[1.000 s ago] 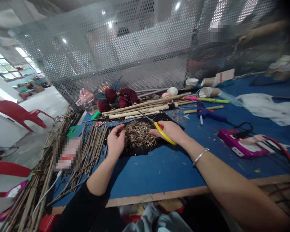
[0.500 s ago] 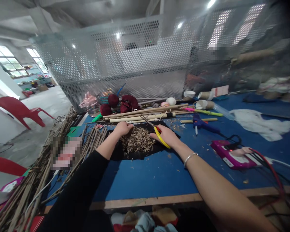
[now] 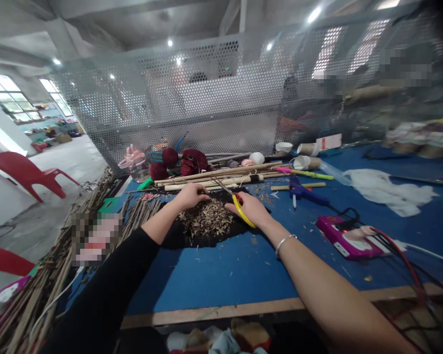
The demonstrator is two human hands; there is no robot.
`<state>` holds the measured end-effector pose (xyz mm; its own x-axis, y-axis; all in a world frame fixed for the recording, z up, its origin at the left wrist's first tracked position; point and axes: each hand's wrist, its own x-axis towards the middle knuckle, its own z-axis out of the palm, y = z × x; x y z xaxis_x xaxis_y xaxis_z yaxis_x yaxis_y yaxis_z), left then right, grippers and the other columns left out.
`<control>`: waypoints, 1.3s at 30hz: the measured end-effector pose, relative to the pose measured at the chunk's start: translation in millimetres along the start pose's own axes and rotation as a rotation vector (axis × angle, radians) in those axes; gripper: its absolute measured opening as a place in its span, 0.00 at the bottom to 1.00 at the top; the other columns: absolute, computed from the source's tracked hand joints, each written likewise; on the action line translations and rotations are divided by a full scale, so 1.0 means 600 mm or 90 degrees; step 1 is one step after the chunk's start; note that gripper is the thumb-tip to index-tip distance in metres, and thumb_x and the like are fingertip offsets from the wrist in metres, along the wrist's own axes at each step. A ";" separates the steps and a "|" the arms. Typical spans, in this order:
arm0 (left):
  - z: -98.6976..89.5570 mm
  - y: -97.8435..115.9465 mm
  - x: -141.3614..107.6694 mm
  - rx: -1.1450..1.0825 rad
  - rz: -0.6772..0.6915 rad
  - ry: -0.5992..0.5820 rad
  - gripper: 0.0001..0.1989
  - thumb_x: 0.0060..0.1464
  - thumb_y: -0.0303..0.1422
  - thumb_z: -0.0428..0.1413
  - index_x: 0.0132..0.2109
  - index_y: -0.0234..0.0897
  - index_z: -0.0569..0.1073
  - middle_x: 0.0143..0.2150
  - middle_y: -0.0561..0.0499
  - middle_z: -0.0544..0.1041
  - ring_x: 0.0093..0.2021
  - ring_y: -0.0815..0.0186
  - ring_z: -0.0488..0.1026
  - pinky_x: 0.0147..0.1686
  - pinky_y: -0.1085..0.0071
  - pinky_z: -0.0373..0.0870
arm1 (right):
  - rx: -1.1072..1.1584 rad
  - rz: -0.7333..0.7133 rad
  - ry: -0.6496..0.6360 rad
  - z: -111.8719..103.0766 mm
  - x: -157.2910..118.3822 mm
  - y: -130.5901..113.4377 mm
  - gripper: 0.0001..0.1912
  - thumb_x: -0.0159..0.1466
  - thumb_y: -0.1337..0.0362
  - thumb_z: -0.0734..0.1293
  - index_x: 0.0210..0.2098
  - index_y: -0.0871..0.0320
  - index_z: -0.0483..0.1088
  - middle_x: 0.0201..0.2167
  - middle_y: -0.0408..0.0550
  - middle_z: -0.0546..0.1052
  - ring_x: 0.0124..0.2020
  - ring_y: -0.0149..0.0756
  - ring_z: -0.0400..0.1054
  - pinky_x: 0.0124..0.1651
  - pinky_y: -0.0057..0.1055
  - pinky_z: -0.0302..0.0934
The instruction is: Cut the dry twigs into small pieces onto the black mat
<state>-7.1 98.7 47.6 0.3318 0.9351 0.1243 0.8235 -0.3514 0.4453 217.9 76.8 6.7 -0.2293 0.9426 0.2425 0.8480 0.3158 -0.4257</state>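
Note:
A heap of small brown stick chips point(image 3: 211, 220) lies on a black cloth point(image 3: 192, 242) in the middle of the blue table. Over the heap's back left edge is my left hand point(image 3: 192, 195), its fingers curled and the tips together; what they hold, if anything, is too small to make out. My right hand point(image 3: 251, 209) grips scissors point(image 3: 245, 216) with yellow handles at the heap's right side. The blades point up and left, toward pale wooden sticks point(image 3: 206, 185) lying behind the cloth.
Bundles of thin twigs point(image 3: 55, 265) run along the left, with a blurred pink rectangular item point(image 3: 99, 236) on them. To the right are a blue glue gun point(image 3: 305, 191), a purple power strip point(image 3: 345, 238) with cables, and white plastic point(image 3: 387, 189). A perforated screen point(image 3: 192, 98) stands behind.
My left hand has moved a little right over the heap, and its fingers are more curled. My right hand keeps the scissors in nearly the same place. The view has shifted slightly.

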 end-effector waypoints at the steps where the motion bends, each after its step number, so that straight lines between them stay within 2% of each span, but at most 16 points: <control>1: 0.001 0.007 -0.006 -0.010 0.023 0.022 0.13 0.46 0.37 0.55 0.37 0.34 0.76 0.31 0.50 0.76 0.31 0.66 0.69 0.33 0.72 0.63 | 0.003 0.000 0.007 0.000 0.000 0.000 0.21 0.53 0.44 0.62 0.29 0.57 0.63 0.26 0.47 0.70 0.26 0.34 0.62 0.26 0.26 0.48; 5: 0.006 0.031 -0.043 -0.034 0.091 0.027 0.14 0.46 0.40 0.55 0.36 0.35 0.76 0.36 0.48 0.77 0.36 0.64 0.71 0.39 0.71 0.64 | 0.009 0.000 0.011 0.000 0.000 0.001 0.21 0.53 0.44 0.61 0.29 0.57 0.63 0.27 0.46 0.70 0.26 0.33 0.62 0.26 0.26 0.49; 7: 0.005 0.031 -0.067 -0.059 0.086 0.093 0.17 0.48 0.43 0.53 0.38 0.35 0.76 0.39 0.47 0.77 0.40 0.63 0.71 0.42 0.70 0.63 | 0.008 -0.003 0.013 0.001 0.000 0.002 0.21 0.54 0.43 0.61 0.28 0.57 0.63 0.26 0.46 0.70 0.26 0.33 0.61 0.26 0.26 0.48; 8: 0.004 0.026 -0.080 -0.079 0.061 0.159 0.17 0.51 0.43 0.50 0.38 0.35 0.76 0.40 0.47 0.76 0.42 0.63 0.70 0.44 0.70 0.63 | 0.007 -0.005 0.014 0.002 0.000 0.003 0.21 0.54 0.43 0.61 0.28 0.57 0.63 0.26 0.46 0.70 0.25 0.33 0.61 0.26 0.26 0.48; 10: 0.000 0.007 -0.106 -0.114 -0.044 0.299 0.19 0.54 0.41 0.46 0.39 0.34 0.75 0.40 0.47 0.76 0.43 0.63 0.70 0.45 0.69 0.63 | 0.003 -0.005 0.017 0.004 0.000 0.004 0.21 0.54 0.43 0.61 0.27 0.57 0.62 0.25 0.46 0.69 0.25 0.33 0.61 0.26 0.26 0.48; 12: 0.000 -0.017 -0.126 -0.126 -0.164 0.350 0.18 0.54 0.41 0.46 0.38 0.33 0.75 0.37 0.47 0.77 0.39 0.62 0.71 0.42 0.68 0.65 | -0.001 -0.004 0.018 0.006 0.000 0.004 0.21 0.54 0.43 0.60 0.27 0.57 0.62 0.25 0.46 0.69 0.25 0.33 0.61 0.26 0.26 0.48; 15: 0.007 -0.045 -0.142 -0.159 -0.224 0.322 0.16 0.51 0.39 0.50 0.39 0.32 0.75 0.36 0.47 0.77 0.36 0.63 0.72 0.40 0.68 0.66 | -0.001 -0.007 0.018 0.006 -0.001 0.002 0.20 0.55 0.44 0.60 0.26 0.56 0.61 0.25 0.47 0.69 0.25 0.33 0.61 0.26 0.26 0.48; 18: 0.018 -0.054 -0.144 -0.156 -0.205 0.302 0.14 0.51 0.36 0.50 0.40 0.33 0.75 0.37 0.46 0.77 0.37 0.63 0.73 0.42 0.68 0.67 | 0.000 -0.012 0.019 0.007 -0.002 0.001 0.20 0.55 0.45 0.59 0.26 0.56 0.61 0.25 0.46 0.69 0.25 0.33 0.60 0.26 0.26 0.48; 21: 0.027 -0.057 -0.146 -0.059 -0.195 0.296 0.13 0.51 0.29 0.48 0.42 0.33 0.74 0.41 0.44 0.76 0.41 0.63 0.72 0.46 0.68 0.65 | 0.000 -0.002 0.019 0.013 0.000 0.007 0.19 0.55 0.45 0.60 0.26 0.56 0.61 0.24 0.46 0.69 0.24 0.33 0.61 0.27 0.26 0.49; 24: 0.033 -0.065 -0.152 0.044 -0.189 0.227 0.18 0.48 0.21 0.47 0.45 0.33 0.73 0.43 0.42 0.74 0.43 0.63 0.71 0.48 0.69 0.63 | 0.010 0.018 0.042 0.022 0.002 0.014 0.19 0.54 0.45 0.61 0.29 0.56 0.63 0.25 0.47 0.70 0.25 0.34 0.62 0.27 0.27 0.50; 27: 0.036 -0.073 -0.158 0.076 -0.178 0.161 0.20 0.46 0.20 0.47 0.46 0.32 0.73 0.43 0.41 0.73 0.43 0.62 0.71 0.48 0.70 0.63 | 0.026 0.038 0.083 0.032 0.002 0.017 0.21 0.53 0.44 0.61 0.29 0.56 0.63 0.25 0.46 0.70 0.24 0.33 0.61 0.27 0.27 0.50; 29: 0.035 -0.073 -0.159 0.071 -0.181 0.168 0.20 0.46 0.20 0.46 0.46 0.32 0.73 0.42 0.41 0.72 0.43 0.62 0.71 0.47 0.70 0.63 | 0.029 0.038 0.122 0.035 0.002 0.015 0.22 0.53 0.43 0.61 0.29 0.56 0.63 0.24 0.45 0.69 0.24 0.34 0.61 0.27 0.27 0.51; 32: 0.033 -0.069 -0.160 0.045 -0.180 0.221 0.18 0.49 0.24 0.48 0.47 0.33 0.71 0.44 0.42 0.72 0.43 0.62 0.70 0.46 0.69 0.64 | 0.033 0.022 0.176 0.033 0.003 0.006 0.23 0.53 0.41 0.59 0.26 0.56 0.61 0.22 0.45 0.68 0.23 0.33 0.59 0.28 0.27 0.51; 36: 0.033 -0.069 -0.159 -0.008 -0.169 0.282 0.18 0.51 0.33 0.51 0.49 0.33 0.67 0.41 0.43 0.73 0.42 0.62 0.69 0.45 0.67 0.64 | 0.065 0.032 0.193 0.027 0.004 -0.022 0.26 0.55 0.39 0.54 0.21 0.56 0.57 0.18 0.43 0.65 0.21 0.31 0.55 0.27 0.28 0.50; 39: 0.039 -0.075 -0.155 -0.034 -0.140 0.289 0.18 0.52 0.34 0.51 0.49 0.33 0.67 0.38 0.44 0.73 0.40 0.62 0.70 0.43 0.67 0.64 | 0.107 0.051 0.230 0.028 -0.002 -0.047 0.28 0.57 0.38 0.49 0.20 0.56 0.56 0.18 0.45 0.66 0.21 0.31 0.56 0.28 0.28 0.52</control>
<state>-64.2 26.2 -4.7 -0.0896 0.9164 0.3900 0.8227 -0.1526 0.5476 186.6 68.6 3.9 0.0420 0.8761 0.4803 0.7590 0.2846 -0.5856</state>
